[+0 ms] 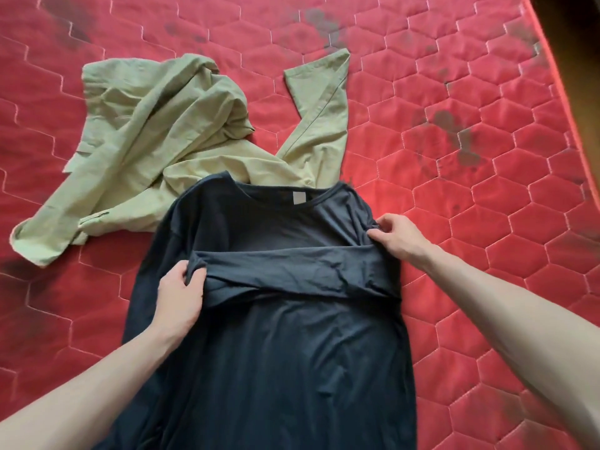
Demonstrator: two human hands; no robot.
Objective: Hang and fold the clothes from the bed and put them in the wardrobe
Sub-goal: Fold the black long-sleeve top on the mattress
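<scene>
**Sleeve folded across a dark shirt on the red mattress**

While the dark navy long-sleeved cotton shirt (276, 352) lies flat on the red quilted mattress (470, 222) with hexagon stitching, its collar pointing away from the person, both bare hands work on its chest. One sleeve (285, 264) is laid crosswise over the front of the shirt as a band running from side to side below the neckline. At the left end of that band, the left hand (178, 300) has its fingers curled round a bunch of the sleeve fabric and grips it. At the right edge of the shirt, near the shoulder, the right hand (399, 235) pinches a fold of the cloth between thumb and fingertips. A small pale label (297, 198) shows inside the back of the collar. Beyond the shirt's collar and to its left, a crumpled pale green long-sleeved garment (156, 131) lies on the mattress, its lower part tucked under the shirt's neckline. Dark smudges mark the mattress beyond and to the right of the shirt.
</scene>
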